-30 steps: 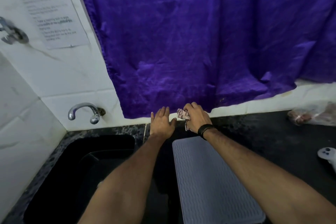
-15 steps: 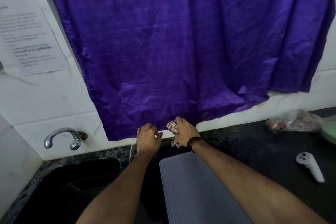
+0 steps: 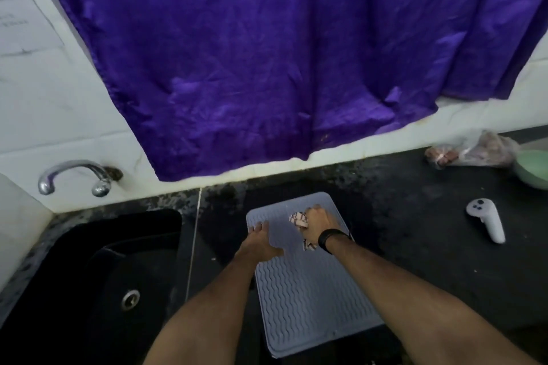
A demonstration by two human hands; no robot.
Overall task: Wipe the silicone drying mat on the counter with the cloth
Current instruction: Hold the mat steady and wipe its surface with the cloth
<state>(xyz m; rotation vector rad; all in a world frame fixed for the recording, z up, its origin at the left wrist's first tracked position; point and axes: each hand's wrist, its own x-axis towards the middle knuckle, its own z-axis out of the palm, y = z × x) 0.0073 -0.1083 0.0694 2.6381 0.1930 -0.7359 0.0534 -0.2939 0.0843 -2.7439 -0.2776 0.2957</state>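
A grey silicone drying mat (image 3: 308, 290) with a wavy ribbed surface lies on the black counter, running from near the wall toward me. My right hand (image 3: 318, 224) grips a bunched pink-and-white patterned cloth (image 3: 298, 219) and holds it down on the mat's far end. My left hand (image 3: 261, 241) lies flat on the mat's far left edge with its fingers stretched out. A black band circles my right wrist.
A black sink (image 3: 98, 284) with a chrome tap (image 3: 74, 176) sits to the left of the mat. A white controller (image 3: 486, 219), a plastic bag (image 3: 471, 152) and a green bowl (image 3: 533, 169) lie on the counter (image 3: 415, 231) at the right. A purple curtain (image 3: 267, 53) hangs over the wall behind.
Both hands came back from the counter's far edge by the wall onto the far end of the mat. The right hand brought the cloth along; the left hand now lies flat on the mat.
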